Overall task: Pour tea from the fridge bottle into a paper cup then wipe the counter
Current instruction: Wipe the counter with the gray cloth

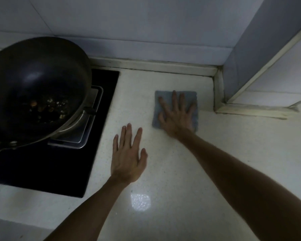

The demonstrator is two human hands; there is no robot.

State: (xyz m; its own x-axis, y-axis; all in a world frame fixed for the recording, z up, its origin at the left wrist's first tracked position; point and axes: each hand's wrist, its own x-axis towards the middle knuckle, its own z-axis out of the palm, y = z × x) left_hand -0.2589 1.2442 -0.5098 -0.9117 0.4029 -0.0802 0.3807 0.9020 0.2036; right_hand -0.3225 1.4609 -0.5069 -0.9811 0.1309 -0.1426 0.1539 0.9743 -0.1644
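Note:
A square grey-blue cloth (191, 97) lies flat on the pale speckled counter (224, 140), near the back right corner. My right hand (176, 115) presses down on the cloth with its fingers spread wide; it does not grip it. My left hand (128, 153) rests flat on the bare counter just left of the cloth, fingers straight and slightly apart, holding nothing. No bottle or paper cup is in view.
A dark wok (36, 87) with food scraps sits on the black glass hob (73, 171) at the left, its rim overhanging toward the counter. A tiled wall (146, 28) runs along the back, and a wall corner (241, 70) juts out at right.

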